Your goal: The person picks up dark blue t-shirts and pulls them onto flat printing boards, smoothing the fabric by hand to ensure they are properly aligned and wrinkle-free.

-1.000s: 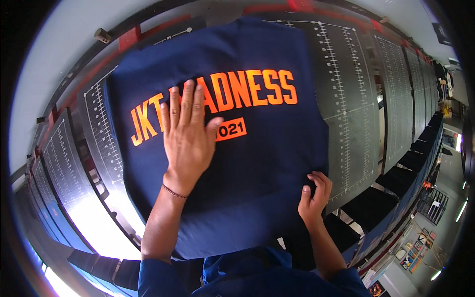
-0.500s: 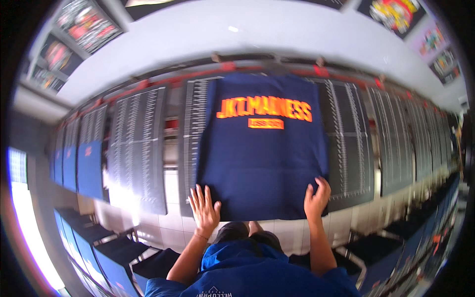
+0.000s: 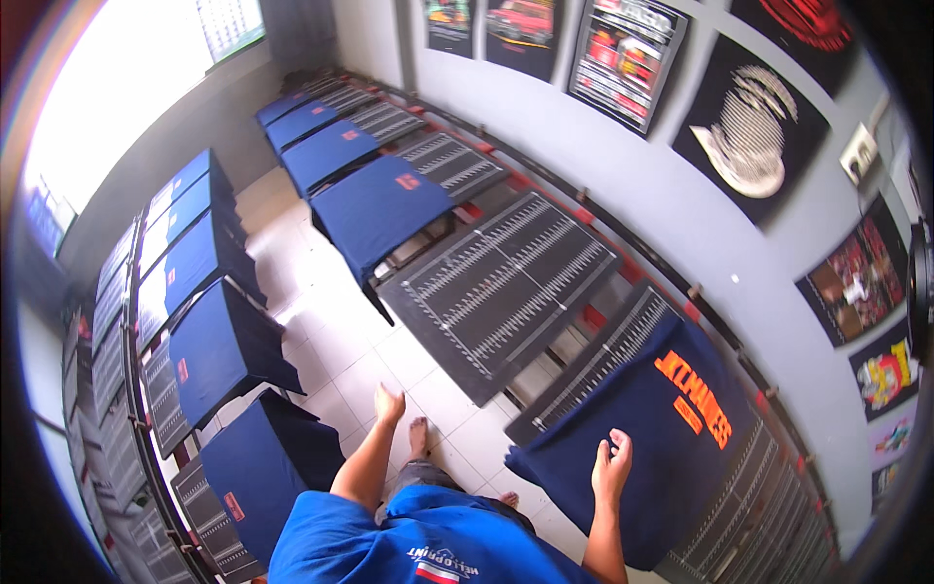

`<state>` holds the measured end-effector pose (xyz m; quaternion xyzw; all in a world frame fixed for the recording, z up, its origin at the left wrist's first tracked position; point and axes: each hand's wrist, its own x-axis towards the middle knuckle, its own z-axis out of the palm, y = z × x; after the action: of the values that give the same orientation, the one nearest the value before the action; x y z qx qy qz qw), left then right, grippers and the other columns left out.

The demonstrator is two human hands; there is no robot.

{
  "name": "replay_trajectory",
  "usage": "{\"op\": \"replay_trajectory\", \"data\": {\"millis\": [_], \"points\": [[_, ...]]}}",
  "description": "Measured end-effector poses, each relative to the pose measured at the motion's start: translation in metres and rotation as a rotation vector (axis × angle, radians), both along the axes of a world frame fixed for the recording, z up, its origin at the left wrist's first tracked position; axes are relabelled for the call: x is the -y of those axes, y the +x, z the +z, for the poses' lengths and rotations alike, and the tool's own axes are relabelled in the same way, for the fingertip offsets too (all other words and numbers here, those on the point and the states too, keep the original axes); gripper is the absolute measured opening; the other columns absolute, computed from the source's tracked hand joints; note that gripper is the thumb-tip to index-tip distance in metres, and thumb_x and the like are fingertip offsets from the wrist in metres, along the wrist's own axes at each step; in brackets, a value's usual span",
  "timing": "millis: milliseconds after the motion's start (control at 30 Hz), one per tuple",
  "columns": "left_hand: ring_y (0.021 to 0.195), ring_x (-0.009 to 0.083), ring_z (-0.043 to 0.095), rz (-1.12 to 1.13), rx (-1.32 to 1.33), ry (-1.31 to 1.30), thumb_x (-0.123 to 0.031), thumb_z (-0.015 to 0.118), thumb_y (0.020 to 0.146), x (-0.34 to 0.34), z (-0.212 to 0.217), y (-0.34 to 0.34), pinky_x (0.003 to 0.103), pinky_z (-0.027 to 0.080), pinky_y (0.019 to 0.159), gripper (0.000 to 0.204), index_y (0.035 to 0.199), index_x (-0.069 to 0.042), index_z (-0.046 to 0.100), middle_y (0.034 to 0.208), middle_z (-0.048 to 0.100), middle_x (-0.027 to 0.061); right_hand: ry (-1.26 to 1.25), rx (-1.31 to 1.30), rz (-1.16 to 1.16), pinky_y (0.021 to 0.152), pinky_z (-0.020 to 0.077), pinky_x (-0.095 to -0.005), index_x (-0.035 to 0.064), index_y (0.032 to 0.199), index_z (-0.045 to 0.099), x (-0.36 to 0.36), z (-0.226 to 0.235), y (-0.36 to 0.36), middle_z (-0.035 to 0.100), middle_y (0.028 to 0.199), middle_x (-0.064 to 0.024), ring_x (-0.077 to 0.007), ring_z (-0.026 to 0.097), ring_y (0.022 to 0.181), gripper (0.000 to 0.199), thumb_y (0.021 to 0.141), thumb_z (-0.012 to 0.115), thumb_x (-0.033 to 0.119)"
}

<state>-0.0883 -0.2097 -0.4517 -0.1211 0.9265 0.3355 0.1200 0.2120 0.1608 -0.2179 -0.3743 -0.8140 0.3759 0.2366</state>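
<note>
- I look down from a head camera at a person in a blue top standing in an aisle between 2 long rows of printing boards.
- The right hand (image 3: 611, 465) rests on a navy T-shirt with an orange print (image 3: 671, 443), near its lower left edge. Its fingers are loosely curled against the cloth, and I cannot tell whether they pinch a fold or only press on it.
- That shirt lies spread over a dark ruled board (image 3: 593, 365) at the person's right, beside the grey wall (image 3: 623, 165), with its hem hanging off the board's near end.
- The left hand (image 3: 388, 403) is held out in the air over the tiled floor (image 3: 331, 341), fingers together and relaxed, holding nothing and touching nothing.
- Just past the printed shirt stands a bare ruled table (image 3: 501, 282) with no shirt on it; beyond it, more navy shirts (image 3: 379, 204) cover the following boards in a line toward the window.
- Across the aisle, on the left, another row of navy shirts (image 3: 219, 346) hangs over its boards.
- Framed prints (image 3: 749, 131) hang along the wall above the right row.
- I judge the step in hand to be work on this printed shirt, either settling it flat or starting to lift it.
- A next move would call for the free left hand to come across to the cloth's other edge, so that both sides are handled evenly without dragging the print.
</note>
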Motion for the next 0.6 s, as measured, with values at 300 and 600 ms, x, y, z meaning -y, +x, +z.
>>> {"op": "replay_trajectory", "data": {"millis": [300, 600], "points": [[0.118, 0.0388, 0.047, 0.267, -0.253, 0.208, -0.034, 0.074, 0.076, -0.007, 0.047, -0.26, 0.045, 0.041, 0.098, 0.074, 0.138, -0.017, 0.039, 0.13, 0.045, 0.024, -0.51, -0.015, 0.486, 0.079, 0.0496, -0.0267, -0.0003, 0.108, 0.057, 0.167, 0.01, -0.251, 0.064, 0.097, -0.0093, -0.0133, 0.061, 0.088, 0.02, 0.089, 0.058, 0.008], [0.074, 0.0417, 0.056, -0.251, -0.207, 0.575, -0.024, 0.051, 0.09, 0.065, 0.185, -0.318, 0.046, 0.042, 0.066, 0.026, 0.083, 0.001, 0.051, 0.075, 0.056, 0.025, -0.294, 0.101, 0.671, 0.092, 0.046, -0.0395, -0.003, 0.136, 0.033, 0.309, -0.047, -0.457, 0.044, 0.131, -0.0238, -0.0328, 0.053, 0.115, 0.074, 0.078, 0.073, 0.017]]}}
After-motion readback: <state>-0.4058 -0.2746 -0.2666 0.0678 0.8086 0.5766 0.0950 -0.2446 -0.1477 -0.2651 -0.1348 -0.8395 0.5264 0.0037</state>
